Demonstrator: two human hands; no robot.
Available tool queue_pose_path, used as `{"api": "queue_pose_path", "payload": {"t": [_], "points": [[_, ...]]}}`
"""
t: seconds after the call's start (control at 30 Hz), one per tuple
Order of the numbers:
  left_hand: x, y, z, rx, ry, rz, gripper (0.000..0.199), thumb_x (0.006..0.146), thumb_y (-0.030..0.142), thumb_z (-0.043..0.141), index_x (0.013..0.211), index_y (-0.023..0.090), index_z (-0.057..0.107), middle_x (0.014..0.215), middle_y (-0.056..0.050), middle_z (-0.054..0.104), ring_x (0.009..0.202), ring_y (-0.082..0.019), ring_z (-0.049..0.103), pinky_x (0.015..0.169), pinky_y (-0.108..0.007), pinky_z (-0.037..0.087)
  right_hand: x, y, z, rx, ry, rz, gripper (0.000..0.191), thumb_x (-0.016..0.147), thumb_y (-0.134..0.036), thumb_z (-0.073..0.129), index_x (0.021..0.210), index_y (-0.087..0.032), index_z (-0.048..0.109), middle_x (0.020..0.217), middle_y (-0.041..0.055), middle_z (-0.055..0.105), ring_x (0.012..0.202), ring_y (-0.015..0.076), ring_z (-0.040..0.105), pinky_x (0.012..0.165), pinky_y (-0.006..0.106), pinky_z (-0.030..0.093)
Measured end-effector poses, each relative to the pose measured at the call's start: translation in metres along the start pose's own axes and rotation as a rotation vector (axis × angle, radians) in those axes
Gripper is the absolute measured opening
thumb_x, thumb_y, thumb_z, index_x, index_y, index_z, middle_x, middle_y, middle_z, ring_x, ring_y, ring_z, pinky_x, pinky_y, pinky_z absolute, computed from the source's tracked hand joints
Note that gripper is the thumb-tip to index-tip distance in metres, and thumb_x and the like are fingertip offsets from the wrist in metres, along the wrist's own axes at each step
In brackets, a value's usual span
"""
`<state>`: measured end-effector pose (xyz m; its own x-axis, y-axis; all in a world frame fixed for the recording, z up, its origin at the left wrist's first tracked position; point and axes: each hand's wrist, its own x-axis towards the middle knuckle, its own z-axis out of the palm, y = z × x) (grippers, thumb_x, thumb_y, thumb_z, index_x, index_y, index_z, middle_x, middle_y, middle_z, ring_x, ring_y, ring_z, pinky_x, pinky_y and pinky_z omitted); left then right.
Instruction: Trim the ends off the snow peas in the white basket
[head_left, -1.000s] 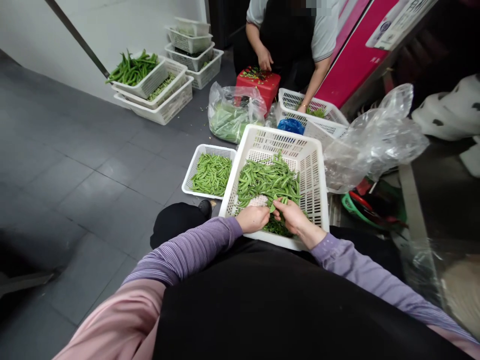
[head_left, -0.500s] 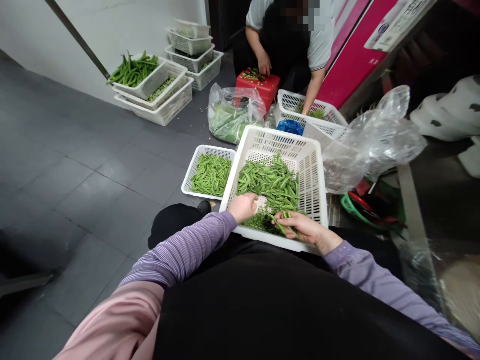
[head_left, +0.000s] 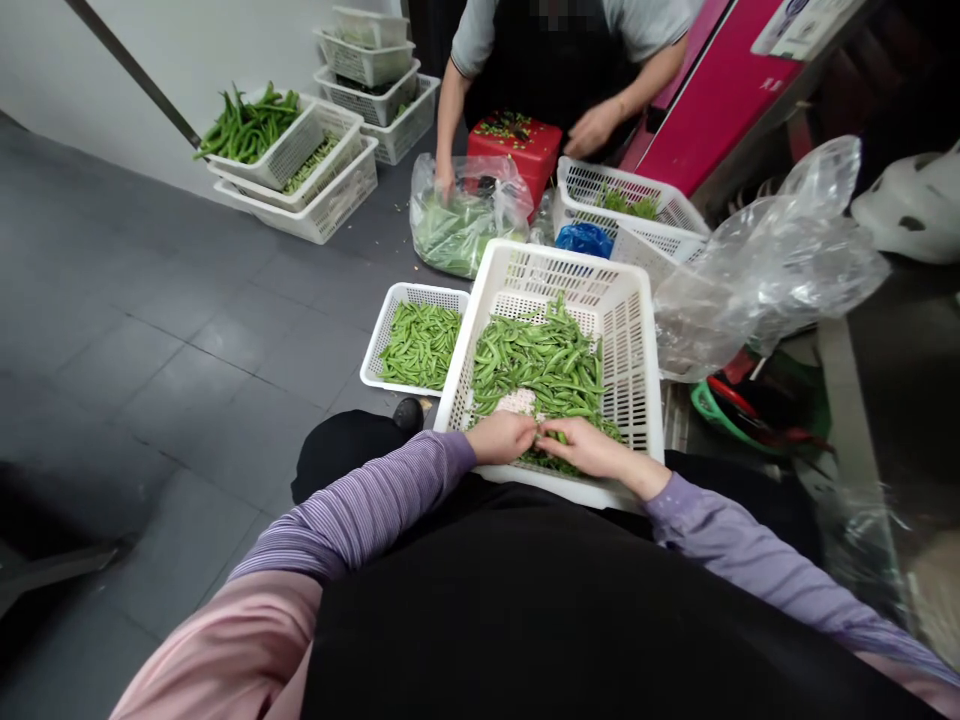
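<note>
The white sticker (head_left: 806, 25) on the pink cabinet (head_left: 712, 110) carries printing too small to read. Green pea pods (head_left: 536, 360) lie heaped in a large white plastic basket (head_left: 631, 370), which sits right against the person's front. The left hand (head_left: 501, 437) and right hand (head_left: 589, 447) meet over the pods at the basket's near edge, their fingers curled and close together; whether they grip a pod, I cannot tell. A small white basket (head_left: 375, 355) of pods stands just beside the large one. Farther off, a co-worker's hand (head_left: 446, 180) is at the mouth of a clear plastic bag (head_left: 465, 235) of greens, and their other hand (head_left: 592, 128) is near a red crate (head_left: 517, 150).
</note>
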<state>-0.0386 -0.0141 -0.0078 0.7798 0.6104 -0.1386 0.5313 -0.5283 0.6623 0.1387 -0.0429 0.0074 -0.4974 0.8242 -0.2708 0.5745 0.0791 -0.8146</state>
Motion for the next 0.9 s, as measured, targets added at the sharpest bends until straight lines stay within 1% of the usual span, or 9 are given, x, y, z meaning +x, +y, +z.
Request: {"api": "queue_pose_path", "payload": {"t": [0.2,0.3,0.4,0.43,0.5,0.57,0.63,0.8,0.9], "points": [[0.009,0.003,0.008,-0.621,0.154,-0.335,0.032,0.086,0.024,0.018,0.079,0.014,0.048,0.046,0.007,0.031,0.037,-0.006,0.035,0.042,-0.018,0.036,0.012,0.002,0.030,-0.091,0.511,-0.007,0.020,0.081,-0.035,0.041,0.076,-0.021,0.056,0.075,0.0062,0.059,0.072,0.0182,0.053,0.071,0.031,0.040],[0.010,0.000,0.014,-0.415,0.114,-0.326,0.027,0.084,0.023,0.026,0.079,0.014,0.052,0.052,0.002,0.044,0.047,-0.009,0.046,0.051,-0.021,0.042,0.025,0.022,0.023,0.174,0.740,0.103,0.026,0.082,-0.042,0.036,0.084,-0.021,0.052,0.076,0.0044,0.058,0.061,0.0151,0.052,0.062,0.029,0.043],[0.007,-0.008,0.019,-0.016,-0.038,-0.292,0.021,0.079,0.020,0.038,0.077,0.014,0.058,0.070,-0.007,0.058,0.068,-0.016,0.055,0.066,-0.027,0.045,0.040,0.057,-0.012,0.196,1.010,0.271,0.034,0.084,-0.044,0.029,0.097,-0.018,0.048,0.079,0.0050,0.057,0.056,0.0130,0.051,0.056,0.027,0.042],[0.006,-0.010,0.020,0.064,-0.086,-0.287,0.021,0.076,0.019,0.040,0.083,0.014,0.060,0.077,-0.008,0.060,0.073,-0.017,0.056,0.069,-0.028,0.045,0.044,0.068,-0.025,0.025,0.982,0.334,0.033,0.083,-0.042,0.034,0.096,-0.017,0.050,0.081,0.0069,0.058,0.060,0.0145,0.053,0.058,0.028,0.042],[0.005,-0.015,0.021,0.121,-0.144,-0.268,0.031,0.073,0.017,0.044,0.099,0.019,0.060,0.089,-0.008,0.061,0.079,-0.018,0.057,0.072,-0.028,0.044,0.051,0.088,-0.043,-0.350,0.723,0.398,0.027,0.080,-0.038,0.044,0.090,-0.016,0.055,0.086,0.0100,0.058,0.071,0.0182,0.055,0.064,0.030,0.041],[0.005,-0.017,0.022,0.119,-0.168,-0.233,0.039,0.071,0.017,0.045,0.107,0.024,0.058,0.094,-0.007,0.061,0.082,-0.018,0.058,0.073,-0.027,0.044,0.056,0.100,-0.048,-0.622,0.412,0.427,0.022,0.077,-0.034,0.050,0.086,-0.016,0.059,0.089,0.0115,0.058,0.076,0.0205,0.056,0.065,0.030,0.040],[0.005,-0.017,0.021,0.121,-0.184,-0.206,0.037,0.073,0.019,0.043,0.105,0.024,0.060,0.092,-0.007,0.062,0.082,-0.019,0.058,0.074,-0.028,0.044,0.058,0.105,-0.041,-0.756,0.245,0.454,0.021,0.078,-0.032,0.050,0.087,-0.016,0.060,0.090,0.0119,0.058,0.075,0.0203,0.058,0.063,0.029,0.039],[0.006,-0.016,0.018,0.045,-0.114,-0.209,0.025,0.076,0.027,0.043,0.075,0.016,0.064,0.072,-0.007,0.062,0.070,-0.016,0.057,0.067,-0.026,0.044,0.048,0.101,-0.024,-0.773,0.319,0.437,0.022,0.076,-0.030,0.053,0.092,-0.016,0.058,0.094,0.0104,0.056,0.076,0.0192,0.057,0.063,0.028,0.039],[0.009,-0.015,0.014,-0.252,-0.008,-0.328,0.028,0.080,0.033,0.038,0.074,0.014,0.058,0.061,-0.002,0.056,0.054,-0.011,0.052,0.055,-0.023,0.043,0.033,0.087,-0.021,-0.609,0.429,0.291,0.017,0.074,-0.031,0.055,0.085,-0.018,0.057,0.088,0.0071,0.056,0.079,0.0192,0.055,0.069,0.028,0.040]]}}
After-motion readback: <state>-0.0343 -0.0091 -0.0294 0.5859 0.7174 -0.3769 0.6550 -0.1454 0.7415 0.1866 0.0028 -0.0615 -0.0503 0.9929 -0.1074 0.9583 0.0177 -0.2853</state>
